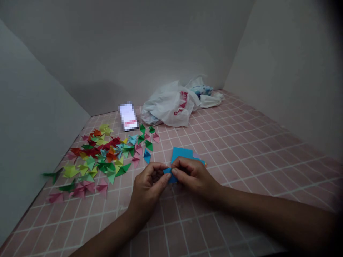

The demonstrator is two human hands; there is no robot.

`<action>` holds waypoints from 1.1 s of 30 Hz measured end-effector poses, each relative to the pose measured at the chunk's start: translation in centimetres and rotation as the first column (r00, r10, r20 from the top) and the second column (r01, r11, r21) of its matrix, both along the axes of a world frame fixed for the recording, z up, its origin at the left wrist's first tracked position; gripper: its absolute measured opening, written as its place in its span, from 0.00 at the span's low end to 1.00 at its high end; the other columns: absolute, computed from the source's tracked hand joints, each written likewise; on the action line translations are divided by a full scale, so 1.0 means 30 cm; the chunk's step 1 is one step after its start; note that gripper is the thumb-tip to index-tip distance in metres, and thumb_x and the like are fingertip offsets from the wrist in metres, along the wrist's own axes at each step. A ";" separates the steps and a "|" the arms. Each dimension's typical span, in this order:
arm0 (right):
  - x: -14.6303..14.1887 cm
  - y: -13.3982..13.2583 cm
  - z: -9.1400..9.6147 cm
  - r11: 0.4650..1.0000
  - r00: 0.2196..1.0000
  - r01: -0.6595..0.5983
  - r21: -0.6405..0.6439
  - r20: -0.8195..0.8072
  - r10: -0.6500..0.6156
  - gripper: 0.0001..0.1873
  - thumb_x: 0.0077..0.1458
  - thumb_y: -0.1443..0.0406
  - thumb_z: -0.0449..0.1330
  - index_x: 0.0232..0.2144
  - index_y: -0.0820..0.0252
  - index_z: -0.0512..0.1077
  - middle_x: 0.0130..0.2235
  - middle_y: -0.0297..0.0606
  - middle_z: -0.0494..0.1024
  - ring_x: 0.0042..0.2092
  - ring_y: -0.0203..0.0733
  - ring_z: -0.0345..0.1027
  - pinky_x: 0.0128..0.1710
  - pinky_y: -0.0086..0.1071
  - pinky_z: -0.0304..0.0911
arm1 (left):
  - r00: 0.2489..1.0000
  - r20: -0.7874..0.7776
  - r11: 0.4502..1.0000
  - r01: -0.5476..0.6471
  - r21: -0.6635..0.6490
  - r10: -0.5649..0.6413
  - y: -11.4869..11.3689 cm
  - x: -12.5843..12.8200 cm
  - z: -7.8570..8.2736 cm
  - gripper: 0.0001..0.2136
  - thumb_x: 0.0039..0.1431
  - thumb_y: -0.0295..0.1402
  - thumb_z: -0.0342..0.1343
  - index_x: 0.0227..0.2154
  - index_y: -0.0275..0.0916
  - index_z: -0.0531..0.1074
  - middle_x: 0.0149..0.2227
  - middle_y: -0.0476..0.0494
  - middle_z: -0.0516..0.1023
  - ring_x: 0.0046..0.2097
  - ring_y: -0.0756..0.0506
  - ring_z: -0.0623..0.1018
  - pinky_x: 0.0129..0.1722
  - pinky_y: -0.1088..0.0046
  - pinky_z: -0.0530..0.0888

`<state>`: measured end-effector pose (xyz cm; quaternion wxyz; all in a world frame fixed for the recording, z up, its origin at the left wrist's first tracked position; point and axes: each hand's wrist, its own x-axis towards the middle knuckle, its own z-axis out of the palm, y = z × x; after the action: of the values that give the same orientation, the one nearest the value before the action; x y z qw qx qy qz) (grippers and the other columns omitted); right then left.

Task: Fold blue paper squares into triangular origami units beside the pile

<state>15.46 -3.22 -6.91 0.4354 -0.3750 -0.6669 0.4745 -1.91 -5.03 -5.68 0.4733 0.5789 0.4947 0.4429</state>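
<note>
Between my two hands is a small piece of folded blue paper (173, 178), pinched from both sides. My left hand (150, 184) grips its left corner between thumb and forefinger. The thumb and forefinger of my right hand (194, 175) close on the paper's upper part, close to the left fingertips. Just behind my right hand lie flat blue paper sheets (182, 152) on the tiled surface, partly covered by that hand. One folded blue paper piece (147, 156) rests beyond my left hand.
Many folded paper pieces (107, 166) in red, green, yellow and pink spread across the left. A lit phone (128, 117) leans near the back wall. White plastic bags (171, 103) lie at the back middle. Walls rise on the left, back and right of the pink tiled surface (241, 142).
</note>
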 end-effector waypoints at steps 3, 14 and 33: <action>0.001 0.006 -0.002 0.999 0.999 -0.043 -0.010 0.007 0.043 0.08 0.59 0.67 0.56 0.27 0.60 0.67 0.25 0.29 0.66 0.27 0.32 0.59 0.25 0.27 0.55 | 1.000 -0.020 1.000 -0.002 -0.003 0.002 0.001 0.000 0.000 0.05 0.54 0.32 0.62 0.34 0.38 0.75 0.25 0.52 0.71 0.28 0.51 0.70 0.28 0.76 0.68; 0.009 0.005 0.005 0.989 0.997 -0.054 -0.137 -0.055 0.047 0.10 0.59 0.63 0.56 0.26 0.60 0.67 0.24 0.29 0.64 0.25 0.32 0.57 0.24 0.27 0.54 | 0.991 0.125 0.997 0.060 -0.047 -0.054 -0.002 0.001 0.001 0.09 0.56 0.32 0.62 0.40 0.39 0.73 0.31 0.49 0.77 0.34 0.50 0.77 0.34 0.77 0.73; -0.003 0.013 -0.030 0.911 0.938 -0.232 -0.342 -0.325 0.118 0.11 0.58 0.59 0.63 0.38 0.58 0.67 0.27 0.26 0.67 0.22 0.29 0.62 0.21 0.24 0.61 | 0.990 0.136 0.999 0.035 -0.029 -0.030 -0.004 0.007 0.007 0.08 0.55 0.30 0.61 0.38 0.39 0.72 0.31 0.48 0.78 0.33 0.50 0.78 0.33 0.77 0.75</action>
<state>15.38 -2.84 -7.82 0.4061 -0.3136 -0.5220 0.6814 -1.72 -5.16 -5.46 0.5221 0.5478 0.4588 0.4657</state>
